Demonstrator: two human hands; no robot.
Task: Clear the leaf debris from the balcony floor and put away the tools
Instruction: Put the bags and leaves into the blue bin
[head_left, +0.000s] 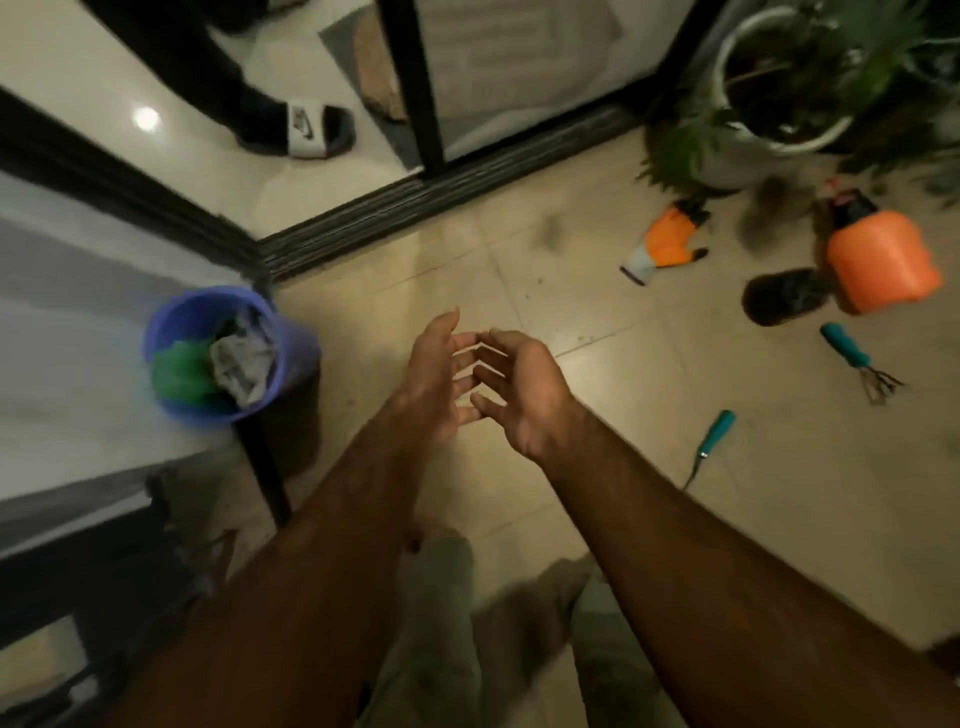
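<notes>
My left hand (436, 374) and my right hand (519, 389) hover side by side over the tiled balcony floor, fingers relaxed and fingertips nearly touching, holding nothing. To the left stands a blue bucket (270, 317) with green and grey material inside. On the floor at the right lie an orange work glove (665, 244), an orange sprayer bottle (883, 265), a teal-handled hand rake (857, 364) and a teal-handled trowel (711, 441). Dark leaf debris (769, 213) lies blurred near the sprayer, with a dark round clump (779, 296) beside it.
A white pot (737, 161) with a green plant stands at the top right. A black sliding-door track (415, 208) borders the floor, and a person's sandalled foot (306, 130) stands beyond it. A dark table leg (265, 467) rises by the bucket.
</notes>
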